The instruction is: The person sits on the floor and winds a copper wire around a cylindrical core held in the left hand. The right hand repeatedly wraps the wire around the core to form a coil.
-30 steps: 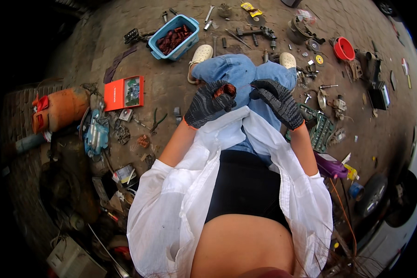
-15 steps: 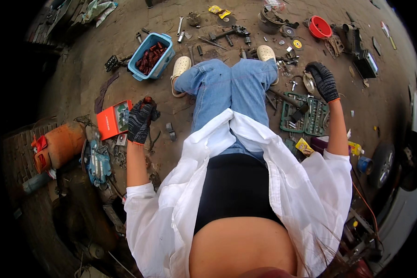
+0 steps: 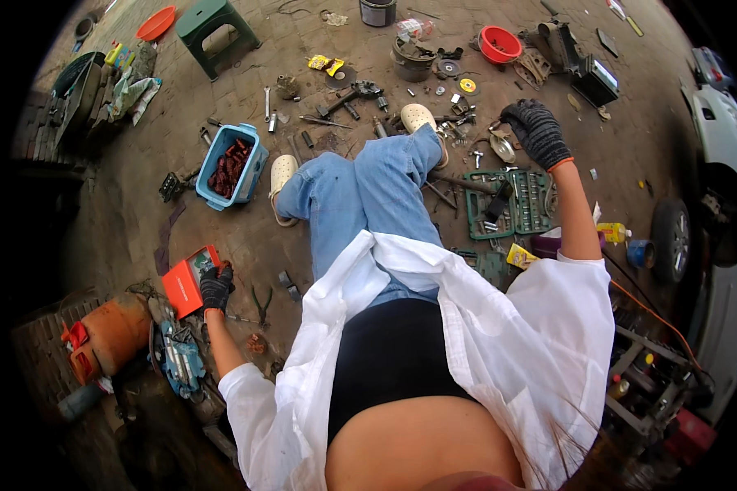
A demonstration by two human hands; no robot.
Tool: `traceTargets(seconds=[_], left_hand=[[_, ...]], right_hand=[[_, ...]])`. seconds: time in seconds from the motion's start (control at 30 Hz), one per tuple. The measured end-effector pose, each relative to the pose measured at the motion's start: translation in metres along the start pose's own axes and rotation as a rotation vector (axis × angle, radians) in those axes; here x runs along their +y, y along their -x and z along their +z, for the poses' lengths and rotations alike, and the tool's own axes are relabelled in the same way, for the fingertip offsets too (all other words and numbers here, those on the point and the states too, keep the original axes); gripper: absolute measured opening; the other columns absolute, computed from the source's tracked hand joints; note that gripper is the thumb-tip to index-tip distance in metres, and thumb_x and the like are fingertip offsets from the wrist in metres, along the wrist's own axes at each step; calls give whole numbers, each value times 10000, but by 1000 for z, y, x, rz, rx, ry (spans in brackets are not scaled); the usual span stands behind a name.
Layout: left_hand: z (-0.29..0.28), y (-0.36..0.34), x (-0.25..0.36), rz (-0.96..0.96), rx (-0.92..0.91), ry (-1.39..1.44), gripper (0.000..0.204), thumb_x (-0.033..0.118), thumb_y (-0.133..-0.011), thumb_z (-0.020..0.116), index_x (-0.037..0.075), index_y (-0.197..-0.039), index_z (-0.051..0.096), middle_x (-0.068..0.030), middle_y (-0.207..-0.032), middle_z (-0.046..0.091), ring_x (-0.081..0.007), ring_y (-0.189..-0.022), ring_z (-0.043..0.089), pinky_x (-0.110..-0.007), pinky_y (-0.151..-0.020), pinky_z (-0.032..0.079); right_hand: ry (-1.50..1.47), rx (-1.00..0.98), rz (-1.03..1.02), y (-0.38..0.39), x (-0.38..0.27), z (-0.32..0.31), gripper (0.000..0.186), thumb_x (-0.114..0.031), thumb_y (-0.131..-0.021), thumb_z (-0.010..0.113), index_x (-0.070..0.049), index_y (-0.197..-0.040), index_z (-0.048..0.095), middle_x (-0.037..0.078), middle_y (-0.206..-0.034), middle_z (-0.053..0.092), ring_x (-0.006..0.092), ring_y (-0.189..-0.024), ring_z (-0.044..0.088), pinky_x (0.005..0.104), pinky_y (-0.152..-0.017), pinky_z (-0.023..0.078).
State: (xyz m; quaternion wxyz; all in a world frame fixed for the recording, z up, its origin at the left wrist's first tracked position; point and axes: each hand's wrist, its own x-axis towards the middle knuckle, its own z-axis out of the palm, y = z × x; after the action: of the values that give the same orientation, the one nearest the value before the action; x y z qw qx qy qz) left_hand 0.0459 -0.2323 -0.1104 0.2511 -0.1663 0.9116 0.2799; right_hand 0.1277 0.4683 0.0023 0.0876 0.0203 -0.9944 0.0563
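Observation:
My left hand [image 3: 217, 288], in a dark knit glove, is beside the orange box [image 3: 190, 282], its fingers closed round a small reddish-brown part [image 3: 226, 267], mostly hidden by the glove. My right hand [image 3: 537, 135], gloved too, hangs beyond the green socket set case [image 3: 512, 204] with its fingers curled. A shiny round metal part [image 3: 503, 147] shows right by its fingertips; whether the fingers hold it, I cannot make out. A blue bin [image 3: 252, 170] of dark reddish-brown parts stands left of my feet. Pliers [image 3: 262, 304] lie near my left hand.
A green stool [image 3: 213, 31] stands at the far left and a red bowl [image 3: 499, 45] at the far right. Loose tools, discs and metal parts litter the ground past my feet. An orange gas cylinder [image 3: 110, 335] lies left; a wheel [image 3: 671, 240] stands right.
The view has shifted, showing more of the far ground and the stool. My left hand has moved back and lower, nearer the orange box. My right hand stays by the round metal part.

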Motion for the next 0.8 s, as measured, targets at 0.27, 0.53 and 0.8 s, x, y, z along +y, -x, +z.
traceTargets(seconds=[0.27, 0.53, 0.8], left_hand=[[42, 115, 223, 720, -553, 793, 472, 58, -796, 584, 47, -1260, 491, -39, -860, 572, -92, -655, 550, -244, -592, 481], [103, 135, 269, 883, -633, 722, 216, 144, -812, 626, -5, -967, 611, -57, -743, 615, -107, -668, 564, -259, -633, 472], [92, 142, 257, 669, -728, 939, 201, 180, -832, 604, -10, -897, 597, -63, -744, 584, -130, -656, 537, -257, -624, 442]], right_hand=[[94, 203, -492, -36, -155, -18, 185, -156, -718, 567, -170, -890, 632, 49, -817, 564, 236, -794, 539, 381, -705, 446], [-39, 282, -550, -44, -169, -52, 187, -117, -685, 586, -151, -863, 633, 44, -755, 541, 237, -746, 531, 371, -720, 451], [-855, 240, 171, -9, -86, -7, 166, -49, -826, 562, -20, -981, 613, 122, -909, 610, 250, -855, 584, 329, -782, 449]])
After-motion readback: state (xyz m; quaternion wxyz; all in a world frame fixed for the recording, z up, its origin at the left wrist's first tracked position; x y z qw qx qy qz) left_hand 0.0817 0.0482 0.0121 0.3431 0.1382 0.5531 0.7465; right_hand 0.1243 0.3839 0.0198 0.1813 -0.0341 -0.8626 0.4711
